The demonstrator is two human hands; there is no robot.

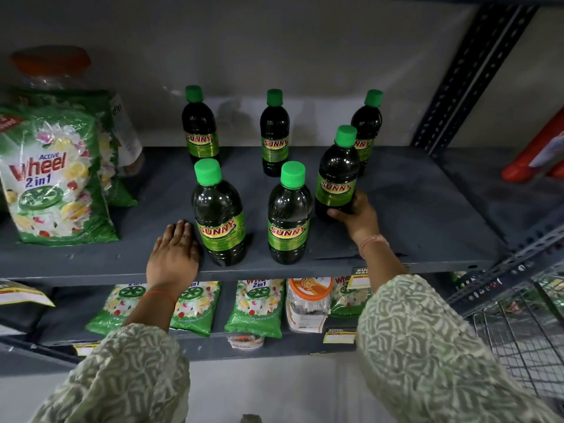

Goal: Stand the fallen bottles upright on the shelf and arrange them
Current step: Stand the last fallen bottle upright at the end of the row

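Observation:
Several dark bottles with green caps and green SUNNY labels stand upright on the grey shelf (412,209). Three are at the back: left (200,129), middle (274,132), right (367,123). Two stand in front: left (218,215) and middle (288,218). My right hand (357,216) grips the base of a sixth bottle (337,175), upright and slightly tilted, at the front right. My left hand (174,251) lies flat on the shelf's front edge, just left of the front-left bottle, holding nothing.
Green Wheel detergent packs (52,178) and a clear jar with an orange lid (52,65) fill the shelf's left end. A perforated metal upright (467,71) bounds the right side. More packs and a jar (308,303) sit on the shelf below. A wire basket (518,337) is at lower right.

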